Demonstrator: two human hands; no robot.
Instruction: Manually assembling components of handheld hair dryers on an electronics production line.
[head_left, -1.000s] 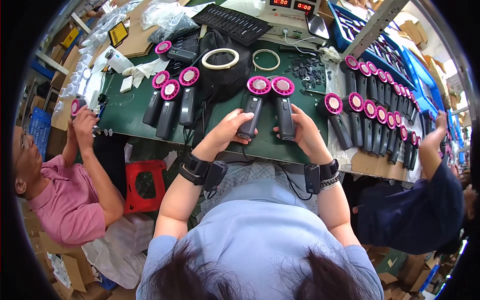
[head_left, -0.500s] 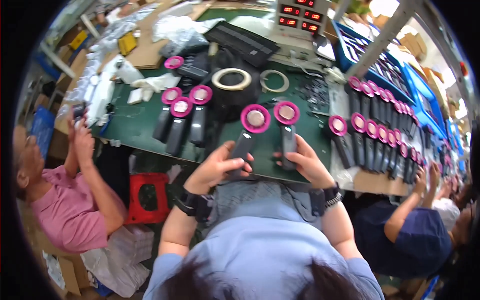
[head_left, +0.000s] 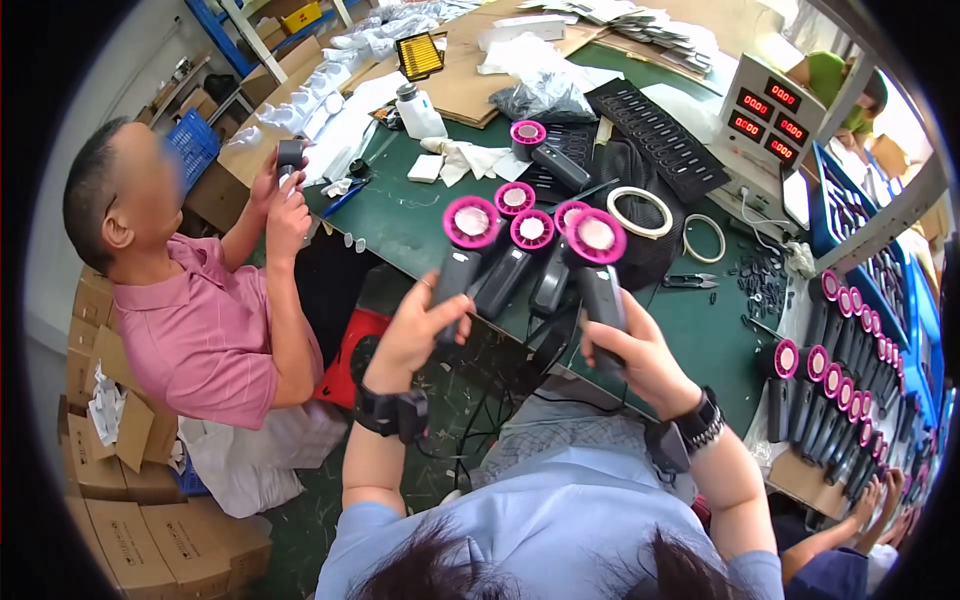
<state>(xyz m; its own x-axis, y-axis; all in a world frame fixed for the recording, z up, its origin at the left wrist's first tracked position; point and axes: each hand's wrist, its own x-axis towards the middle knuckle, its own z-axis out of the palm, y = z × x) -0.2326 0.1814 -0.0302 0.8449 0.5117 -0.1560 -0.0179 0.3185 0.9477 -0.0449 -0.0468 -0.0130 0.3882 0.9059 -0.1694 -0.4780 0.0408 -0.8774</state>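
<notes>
My left hand (head_left: 415, 330) is closed around the handle of a dark grey handheld fan (head_left: 460, 268) with a pink ring head. My right hand (head_left: 645, 355) grips a matching handheld fan (head_left: 601, 298), its pink head tilted toward the table. Between and behind the two held fans lies a small group of the same kind, among them one fan (head_left: 504, 282) and another (head_left: 549, 284) partly covered by the fan in my right hand. Farther back, a single fan (head_left: 561, 166) rests on a black tray.
Rows of fans (head_left: 825, 400) line the right side of the green table (head_left: 420, 225). Tape rolls (head_left: 640, 212), snips (head_left: 690, 282) and small black parts (head_left: 760, 285) lie nearer. A meter box (head_left: 768, 115) stands behind. At the left, a person in pink (head_left: 205, 320) holds a dark part.
The view has turned left. Both hands have carried their fans leftward to the group on the table and are farther apart. Neither fan has been let go.
</notes>
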